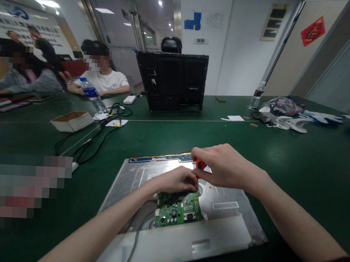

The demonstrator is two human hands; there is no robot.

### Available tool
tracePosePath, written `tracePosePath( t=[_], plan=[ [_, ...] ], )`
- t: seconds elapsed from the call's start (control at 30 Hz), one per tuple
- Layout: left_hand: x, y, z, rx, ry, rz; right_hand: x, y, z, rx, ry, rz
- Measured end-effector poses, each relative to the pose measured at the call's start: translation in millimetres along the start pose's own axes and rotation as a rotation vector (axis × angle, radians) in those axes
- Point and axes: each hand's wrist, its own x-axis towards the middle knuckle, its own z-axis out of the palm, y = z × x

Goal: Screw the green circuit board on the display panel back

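A metal-backed display panel (223,215) lies on the green table in front of me, with a green circuit board (178,209) on its middle. My right hand (224,165) is closed around the red and black handle of a screwdriver (200,163), which points down at the board's far right corner. At that corner, my left hand (176,180) has its fingers pinched together beside the screwdriver's shaft. What those fingers hold, if anything, is hidden. A grey cable (138,236) runs from the board's left side over the panel's near strip.
A black monitor housing (173,82) stands upright farther back. To the left are an open box (72,121), black cables (100,133) and a water bottle (93,95). Another bottle (256,95) and white gloves (292,123) lie right. Several people are at the left.
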Motion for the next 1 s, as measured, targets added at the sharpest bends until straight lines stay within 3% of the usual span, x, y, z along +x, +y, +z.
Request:
tracePosePath(
  t=[0.2,1.0],
  plan=[
    [-1.6,-0.8,0.5,-0.001,-0.003,0.008,-2.6,2.3,-1.3,-0.001,0.049,-0.005],
    [-0.1,1.5,-1.2,0.083,0.005,-0.005,0.3,-0.8,-2.5,0.013,-0.008,-0.024]
  ],
)
